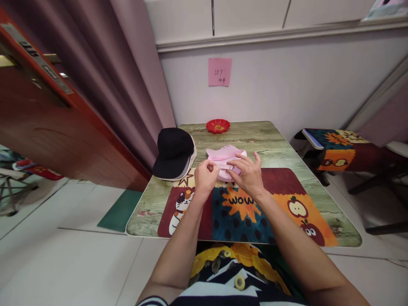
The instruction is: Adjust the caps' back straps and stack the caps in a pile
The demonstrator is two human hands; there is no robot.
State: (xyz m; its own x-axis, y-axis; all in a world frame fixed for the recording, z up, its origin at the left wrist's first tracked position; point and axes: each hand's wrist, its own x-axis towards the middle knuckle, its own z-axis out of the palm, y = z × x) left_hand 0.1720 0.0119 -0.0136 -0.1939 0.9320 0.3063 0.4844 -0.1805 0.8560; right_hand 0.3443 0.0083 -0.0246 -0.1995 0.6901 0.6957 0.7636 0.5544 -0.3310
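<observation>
A pink cap (pixel 223 154) lies on the patterned mat in front of me, its opening and back strap towards me. My left hand (pixel 206 176) is closed in a pinch at the left end of the strap. On the other side, my right hand (pixel 248 173) pinches the strap between thumb and index finger, its other fingers raised. Part of the cap is hidden behind my fingers. Left of my hands sits a black cap (pixel 174 148), stacked over lighter caps whose pale brims (pixel 188 169) show at its edge.
The wood-patterned table (pixel 255 136) carries a colourful mat (pixel 242 216) along its near side. A red scalloped dish (pixel 218 126) stands at the back by the wall. A pink note (pixel 219 72) is stuck to the wall. At left is a brown door (pixel 63 114); at right, another covered table (pixel 338 146).
</observation>
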